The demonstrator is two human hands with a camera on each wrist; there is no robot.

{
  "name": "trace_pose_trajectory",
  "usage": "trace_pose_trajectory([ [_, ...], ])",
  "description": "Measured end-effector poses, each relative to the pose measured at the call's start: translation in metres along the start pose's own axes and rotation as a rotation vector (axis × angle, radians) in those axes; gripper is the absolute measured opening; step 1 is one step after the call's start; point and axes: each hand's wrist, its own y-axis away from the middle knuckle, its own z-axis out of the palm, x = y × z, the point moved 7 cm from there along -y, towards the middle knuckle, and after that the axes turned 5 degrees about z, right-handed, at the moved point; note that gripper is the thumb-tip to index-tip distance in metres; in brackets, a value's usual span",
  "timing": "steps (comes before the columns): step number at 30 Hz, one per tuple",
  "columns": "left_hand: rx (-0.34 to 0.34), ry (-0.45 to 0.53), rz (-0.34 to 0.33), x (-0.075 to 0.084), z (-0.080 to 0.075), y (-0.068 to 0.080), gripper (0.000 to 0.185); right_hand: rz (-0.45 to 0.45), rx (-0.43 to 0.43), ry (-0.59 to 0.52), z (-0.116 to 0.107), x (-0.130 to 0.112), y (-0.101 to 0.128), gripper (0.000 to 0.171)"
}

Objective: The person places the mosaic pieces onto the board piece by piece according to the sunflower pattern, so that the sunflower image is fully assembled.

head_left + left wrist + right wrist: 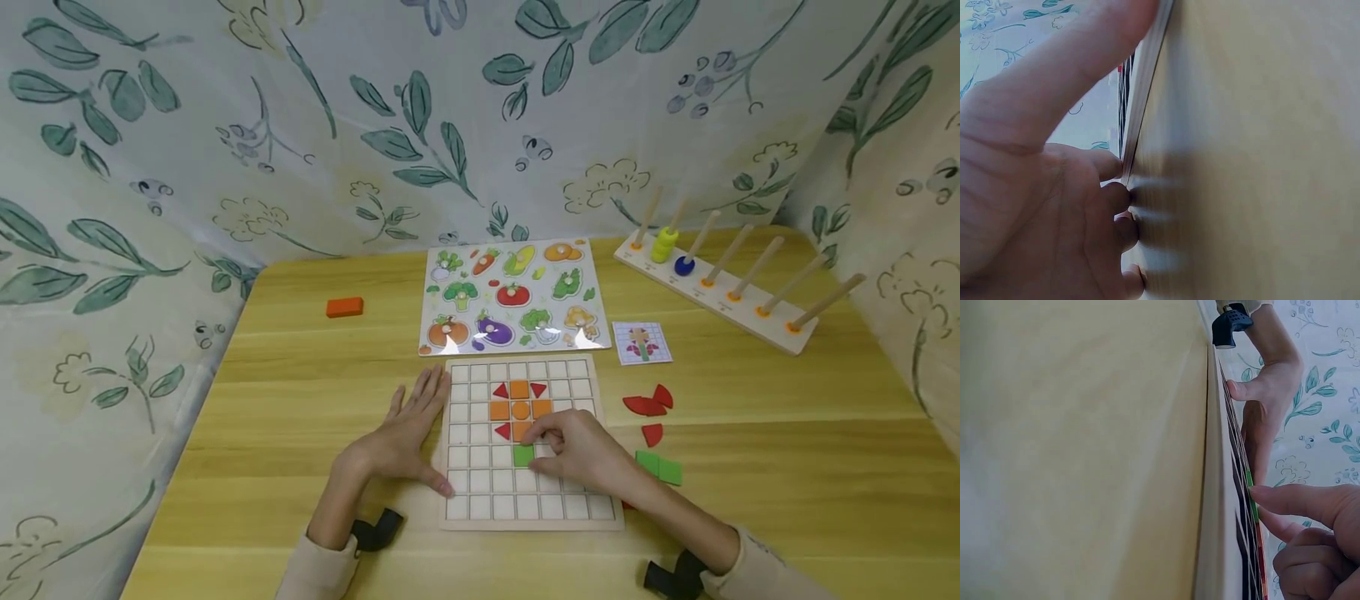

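A wooden grid board (pixel 468 505) lies on the table. My left hand (pixel 397 442) rests at its left side with fingers spread, the thumb touching its edge; the left wrist view shows the thumb (pixel 1079 69) close up against the rim. With thumb and index finger my right hand (pixel 588 450) pinches a green square tile (pixel 523 457) at a board cell, just below the orange tiles; the tile also shows in the right wrist view (pixel 1254 503). Orange squares surround an orange round tile (pixel 521 410), with red triangular pieces (pixel 502 431) at corners. The lower right corner is hidden by my fingers.
Right of the board lie green squares (pixel 669 472) and red pieces (pixel 647 406). Behind are a pattern card (pixel 642 343), a vegetable puzzle (pixel 513 296) and a peg stand (pixel 720 304) with yellow and blue rings. An orange block (pixel 345 307) lies at far left.
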Motion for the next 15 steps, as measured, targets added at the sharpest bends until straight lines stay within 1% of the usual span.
trace_pose_trajectory([
  [5,0.008,0.000,0.005,0.0007,-0.0017,-0.0007,0.154,0.001,0.009,-0.025,-0.0014,0.0017,-0.0016,0.020],
  [11,0.005,-0.011,-0.004,-0.0006,-0.0011,-0.0001,0.155,0.003,0.004,-0.043,-0.0007,0.0035,-0.0027,0.019],
  [15,0.002,-0.010,0.002,-0.0006,0.0006,0.0006,0.155,-0.008,-0.029,-0.060,-0.0017,0.0045,-0.0014,0.018],
])
